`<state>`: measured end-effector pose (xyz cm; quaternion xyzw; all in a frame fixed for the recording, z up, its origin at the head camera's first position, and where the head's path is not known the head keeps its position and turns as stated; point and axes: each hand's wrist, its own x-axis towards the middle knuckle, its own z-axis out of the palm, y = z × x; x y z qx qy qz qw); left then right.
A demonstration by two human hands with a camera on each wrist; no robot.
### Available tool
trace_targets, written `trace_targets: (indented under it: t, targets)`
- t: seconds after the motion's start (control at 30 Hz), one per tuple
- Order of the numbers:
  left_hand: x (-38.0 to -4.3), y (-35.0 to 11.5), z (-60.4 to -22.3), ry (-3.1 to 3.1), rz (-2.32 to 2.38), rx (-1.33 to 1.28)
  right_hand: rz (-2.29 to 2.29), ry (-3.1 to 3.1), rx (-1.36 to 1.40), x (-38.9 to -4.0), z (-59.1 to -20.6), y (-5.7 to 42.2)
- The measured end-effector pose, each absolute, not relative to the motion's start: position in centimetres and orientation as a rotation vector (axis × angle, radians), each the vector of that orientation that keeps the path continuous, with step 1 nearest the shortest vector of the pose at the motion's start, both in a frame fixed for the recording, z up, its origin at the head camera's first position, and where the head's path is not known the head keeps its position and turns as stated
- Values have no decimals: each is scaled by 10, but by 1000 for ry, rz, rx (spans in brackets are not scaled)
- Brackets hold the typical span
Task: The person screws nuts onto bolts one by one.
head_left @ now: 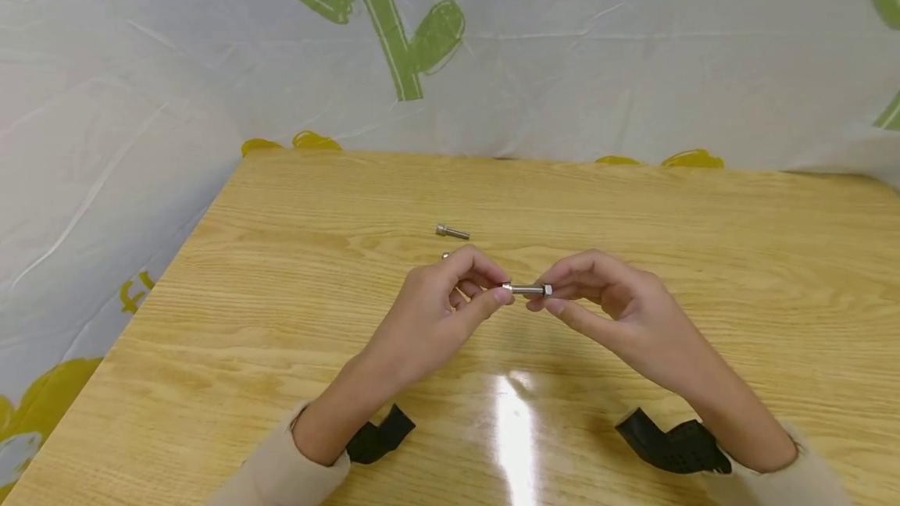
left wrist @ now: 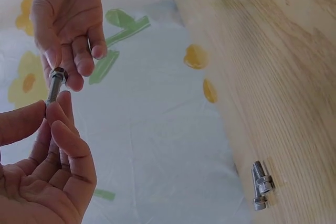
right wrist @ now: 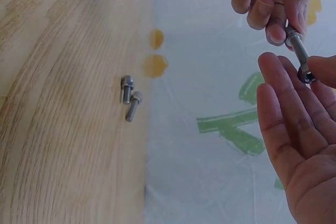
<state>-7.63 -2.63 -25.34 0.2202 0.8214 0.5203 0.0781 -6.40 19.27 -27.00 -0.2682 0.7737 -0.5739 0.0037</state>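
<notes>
A silver bolt (head_left: 527,290) is held level between both hands above the wooden table. My left hand (head_left: 436,315) pinches its head end between thumb and fingertips. At the other end of the shank sits a hex nut (head_left: 548,290), which my right hand (head_left: 629,307) pinches with thumb and fingers. The right wrist view shows the nut (right wrist: 306,76) close against the right thumb. Whether it is threaded on, I cannot tell. Behind the hands lies a loose socket-head bolt (head_left: 452,232). A second bolt (right wrist: 134,106) lies near it, mostly hidden by the left hand in the head view.
The wooden table (head_left: 281,295) reaches back to a pale cloth (head_left: 562,84) with green and yellow plant prints. Dark wrist mounts (head_left: 671,443) stick out inward from both sleeves. A bright reflection shows on the table's near part.
</notes>
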Motion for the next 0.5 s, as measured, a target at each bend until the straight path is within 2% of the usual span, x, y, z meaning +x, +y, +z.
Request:
trace_targets:
  t: [0.5]
  targets:
    - [-75, -27, -254, 2465, 1587, 690, -1695, 2592, -710, -58, -262, 187]
